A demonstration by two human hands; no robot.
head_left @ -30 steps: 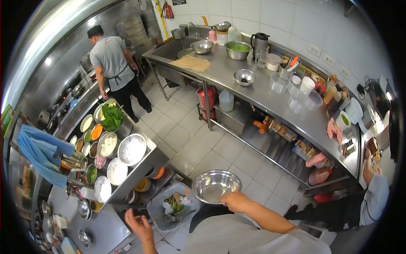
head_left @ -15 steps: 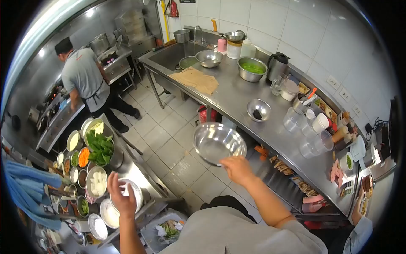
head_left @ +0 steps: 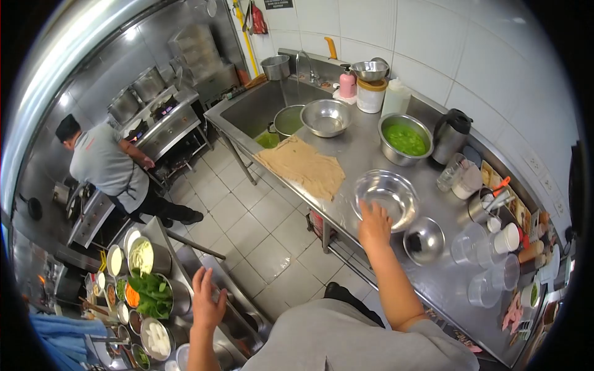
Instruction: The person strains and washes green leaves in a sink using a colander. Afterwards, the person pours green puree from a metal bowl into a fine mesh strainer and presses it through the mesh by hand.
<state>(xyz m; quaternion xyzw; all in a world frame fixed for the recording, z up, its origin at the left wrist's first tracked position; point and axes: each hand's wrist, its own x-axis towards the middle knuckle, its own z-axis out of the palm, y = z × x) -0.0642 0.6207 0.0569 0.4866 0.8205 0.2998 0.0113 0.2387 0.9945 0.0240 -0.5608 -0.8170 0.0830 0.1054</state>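
A large shiny metal bowl (head_left: pixel 399 193) is on or just above the steel counter, with nothing visible in it. My right hand (head_left: pixel 375 227) is at its near left rim, fingers extended and apart over the bowl. Whether a fingertip still touches the rim I cannot tell. Close by on the right sits a smaller metal bowl (head_left: pixel 433 238) with something dark inside. My left hand (head_left: pixel 209 301) hangs open, fingers spread, holding nothing. It is beside the prep table's edge, right of a metal pot with green leaves (head_left: pixel 151 295) and a bowl of white pieces (head_left: pixel 158 339).
The counter bears a tan cloth (head_left: pixel 303 166), a metal bowl (head_left: pixel 326 117), a pot of green contents (head_left: pixel 405 137), a thermal jug (head_left: pixel 451 133) and several clear plastic containers (head_left: pixel 484 288). Behind it is a sink (head_left: pixel 241 106). A co-worker (head_left: pixel 111 164) stands at the stoves, left.
My right hand has carried the large bowl from above the floor to the counter, and its fingers have spread. My view has turned. The co-worker has moved an arm toward the back stove.
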